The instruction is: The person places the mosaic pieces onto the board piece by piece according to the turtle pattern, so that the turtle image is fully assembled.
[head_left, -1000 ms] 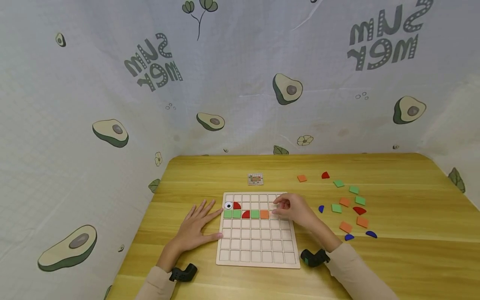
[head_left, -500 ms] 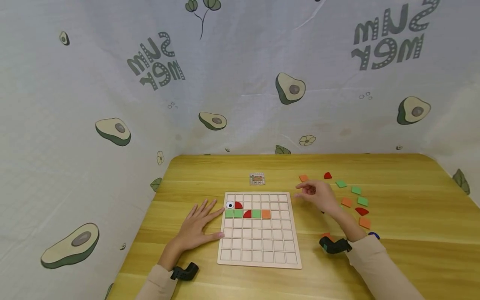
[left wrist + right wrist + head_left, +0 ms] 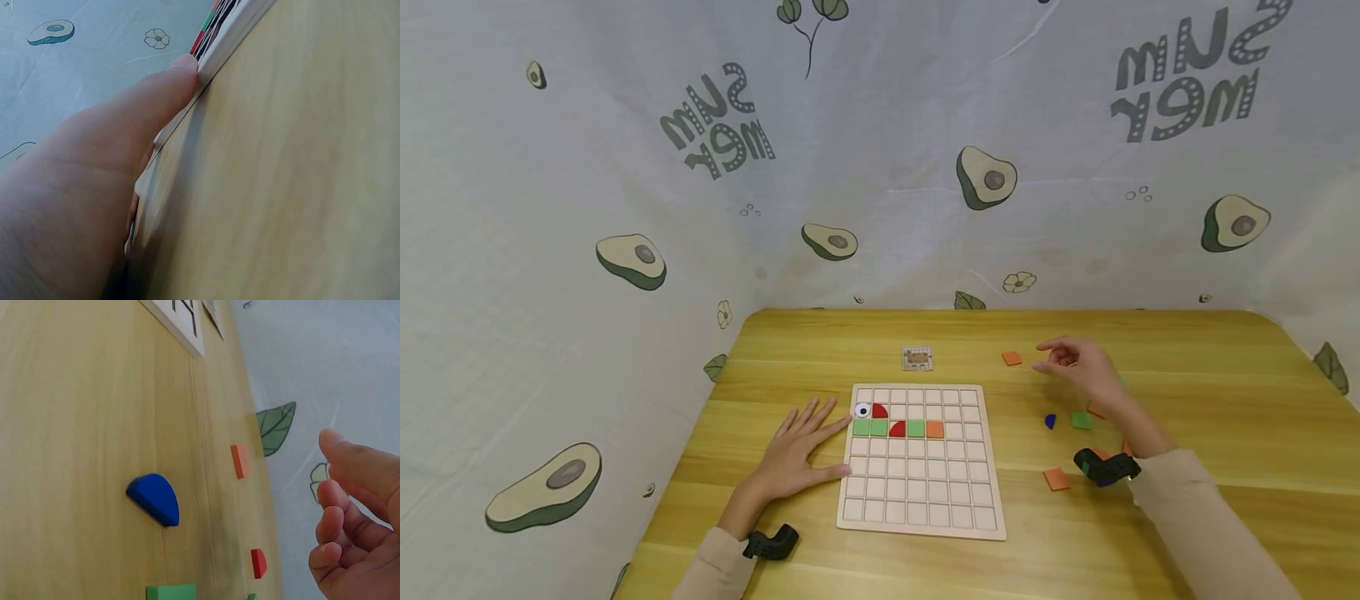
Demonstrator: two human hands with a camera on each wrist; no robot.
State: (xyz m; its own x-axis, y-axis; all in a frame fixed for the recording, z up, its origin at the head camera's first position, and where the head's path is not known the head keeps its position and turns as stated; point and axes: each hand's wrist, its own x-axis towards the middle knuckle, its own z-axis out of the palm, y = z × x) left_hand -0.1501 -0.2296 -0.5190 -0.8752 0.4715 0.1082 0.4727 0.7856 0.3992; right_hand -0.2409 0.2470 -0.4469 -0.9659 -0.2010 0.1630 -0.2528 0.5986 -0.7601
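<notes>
My left hand point(image 3: 797, 454) lies on the table with fingers spread, thumb and fingertips at the left edge of a pale wooden grid board point(image 3: 925, 492). The left wrist view shows the thumb point(image 3: 169, 87) against that edge. On the board sit a white eye disc point(image 3: 862, 411), red quarter-round pieces point(image 3: 880, 411), green squares point(image 3: 916, 428) and an orange square point(image 3: 935, 429). My right hand point(image 3: 1084, 371) hovers over the back right, loosely curled and holding nothing, thumb and index finger apart. Near it lie an orange tile point(image 3: 240, 461), a red piece point(image 3: 259, 563) and a blue half-round point(image 3: 155, 499).
A small picture card point(image 3: 917, 358) lies behind the board. Loose green tiles point(image 3: 1081, 420) and another orange tile point(image 3: 1057, 479) lie right of the board; my right forearm hides several more pieces. A printed cloth point(image 3: 880, 167) hangs behind the table.
My right hand has left the board's right side and moved right and away from me, over the loose pieces. My left hand stays at the board's edge. The head view has shifted slightly.
</notes>
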